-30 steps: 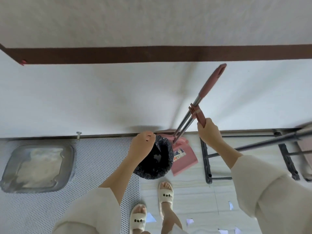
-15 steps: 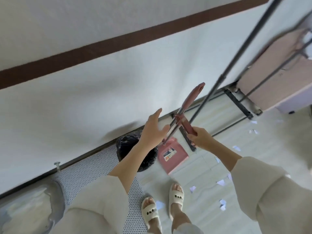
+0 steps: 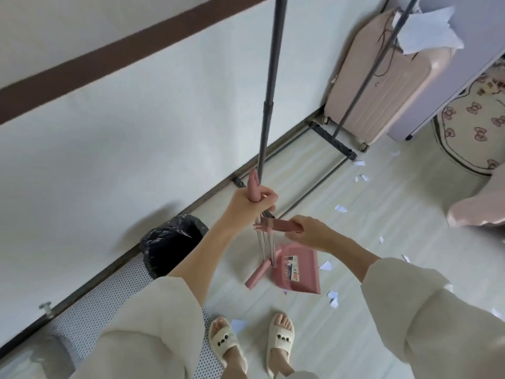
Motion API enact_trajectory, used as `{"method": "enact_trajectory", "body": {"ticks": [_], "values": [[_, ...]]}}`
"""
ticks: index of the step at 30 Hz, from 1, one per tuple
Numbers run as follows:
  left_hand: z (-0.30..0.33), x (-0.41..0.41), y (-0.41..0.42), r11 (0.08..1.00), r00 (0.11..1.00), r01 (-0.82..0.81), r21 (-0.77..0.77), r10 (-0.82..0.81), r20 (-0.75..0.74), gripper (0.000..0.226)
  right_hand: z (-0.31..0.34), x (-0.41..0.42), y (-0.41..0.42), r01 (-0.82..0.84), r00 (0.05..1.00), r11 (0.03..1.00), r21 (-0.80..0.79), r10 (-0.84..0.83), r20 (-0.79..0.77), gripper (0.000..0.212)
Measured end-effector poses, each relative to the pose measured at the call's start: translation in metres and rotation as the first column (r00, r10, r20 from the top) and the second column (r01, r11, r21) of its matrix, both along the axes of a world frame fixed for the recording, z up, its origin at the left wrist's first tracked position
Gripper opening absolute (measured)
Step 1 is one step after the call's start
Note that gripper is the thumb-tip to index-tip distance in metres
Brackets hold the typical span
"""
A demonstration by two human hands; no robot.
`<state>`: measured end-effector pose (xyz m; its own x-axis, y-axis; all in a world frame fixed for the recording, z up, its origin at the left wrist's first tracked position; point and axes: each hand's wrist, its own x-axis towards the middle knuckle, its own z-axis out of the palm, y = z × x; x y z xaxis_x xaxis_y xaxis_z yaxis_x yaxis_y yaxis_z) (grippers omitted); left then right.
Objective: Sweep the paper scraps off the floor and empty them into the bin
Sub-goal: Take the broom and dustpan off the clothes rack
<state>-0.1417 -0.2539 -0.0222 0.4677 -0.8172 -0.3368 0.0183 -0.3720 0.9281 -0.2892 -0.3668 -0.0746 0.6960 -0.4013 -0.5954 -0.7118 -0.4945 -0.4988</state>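
The pale plank floor (image 3: 314,181) carried white paper scraps (image 3: 340,209) scattered across it, a pink dustpan (image 3: 296,272) lying flat, a black-lined bin (image 3: 169,242) by the wall, a perforated mat (image 3: 90,310), a pink suitcase (image 3: 382,86) and a patterned rug (image 3: 472,127)

Pink dustpan (image 3: 296,272) & suitcase (image 3: 382,86), black bin liner (image 3: 169,239), white scraps (image 3: 334,298), cream rug (image 3: 475,127) w/ pink bows.
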Motion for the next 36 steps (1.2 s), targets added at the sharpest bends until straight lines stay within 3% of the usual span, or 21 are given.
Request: {"method": "enact_trajectory", "body": {"ticks": [3, 7, 10, 14, 17, 20, 21, 23, 25, 27, 31, 36], "values": [[-0.003, -0.019, -0.019, 0.996, 0.996, -0.084, 0.006, 0.084, 0.034, 0.031, -0.001, -0.007, -0.013, -0.083, 0.994, 0.988, -0.132, 0.072, -0.080, 0.019], [-0.008, -0.030, -0.045, 0.948, 0.947, -0.319, -0.015, 0.319, 0.043, 0.040, -0.010, -0.013, -0.002, -0.062, 0.998, 0.926, -0.372, 0.048, -0.049, 0.038], [-0.012, -0.036, -0.058, 0.895, 0.892, -0.445, -0.020, 0.445, 0.080, 0.054, -0.019, -0.020, 0.006, -0.008, 0.999, 0.924, -0.383, 0.021, 0.028, 0.036], [-0.011, -0.042, -0.061, 0.885, 0.875, -0.459, -0.073, 0.465, 0.135, 0.038, -0.021, -0.023, 0.001, -0.016, 0.998, 0.926, -0.376, 0.037, 0.049, 0.036], [-0.012, -0.033, -0.056, 0.921, 0.916, -0.389, 0.015, 0.385, 0.108, 0.050, -0.018, -0.023, -0.003, 0.033, 0.996, 0.953, -0.302, -0.005, 0.094, 0.032], [-0.010, -0.023, -0.038, 0.991, 0.993, -0.103, 0.084, 0.098, 0.062, 0.010, -0.019, -0.032, -0.012, 0.110, 0.977, 0.981, -0.158, -0.078, 0.198, 0.022], [-0.011, -0.022, -0.031, 0.995, 0.999, -0.007, 0.099, 0.003, 0.045, 0.006, -0.018, -0.035, -0.017, 0.117, 0.971, 0.985, -0.126, -0.086, 0.224, 0.021], [-0.017, -0.020, -0.020, 0.988, 0.991, 0.114, 0.109, -0.121, 0.063, 0.018, -0.015, -0.041, -0.025, 0.169, 0.958, 0.982, -0.084, -0.144, 0.248, 0.025], [-0.020, -0.020, -0.016, 0.984, 0.976, 0.134, 0.114, -0.151, 0.159, 0.020, -0.010, -0.044, -0.029, 0.300, 0.928, 0.953, -0.034, -0.284, 0.240, 0.041], [-0.018, -0.024, -0.015, 0.979, 0.950, 0.148, 0.138, -0.179, 0.255, 0.020, -0.008, -0.047, -0.030, 0.423, 0.880, 0.906, 0.014, -0.415, 0.231, 0.056], [-0.009, -0.039, -0.015, 0.949, 0.865, 0.226, 0.221, -0.299, 0.403, 0.010, -0.001, -0.054, -0.038, 0.491, 0.832, 0.869, 0.054, -0.487, 0.266, 0.065], [0.008, -0.066, -0.022, 0.923, 0.688, 0.319, 0.216, -0.382, 0.618, 0.028, 0.014, -0.070, -0.061, 0.519, 0.822, 0.854, -0.017, -0.494, 0.284, 0.043]]}}
